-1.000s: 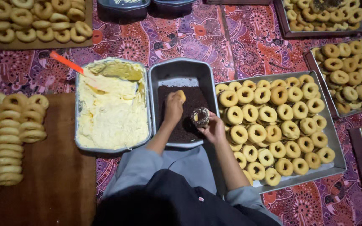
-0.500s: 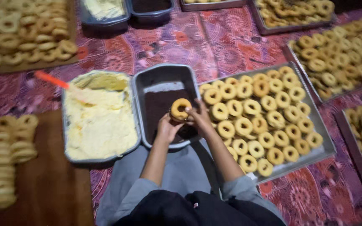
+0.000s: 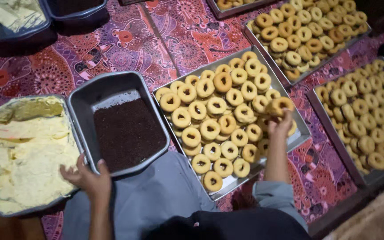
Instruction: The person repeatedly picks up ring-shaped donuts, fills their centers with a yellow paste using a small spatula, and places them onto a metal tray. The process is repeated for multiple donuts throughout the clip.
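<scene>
A person's right hand (image 3: 280,126) pinches a doughnut (image 3: 281,105) between fingertips above the right edge of the middle tray (image 3: 232,183). The left hand (image 3: 87,178), fingers loosely spread, rests at the near edge of the sprinkles pan (image 3: 112,84). Patterned cloth (image 3: 125,40) covers the surface.

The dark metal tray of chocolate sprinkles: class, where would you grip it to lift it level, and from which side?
Grip the dark metal tray of chocolate sprinkles by its raised rim at both short ends, coming from above; the sprinkles lie loose, so tilting would probably spill them.
</scene>
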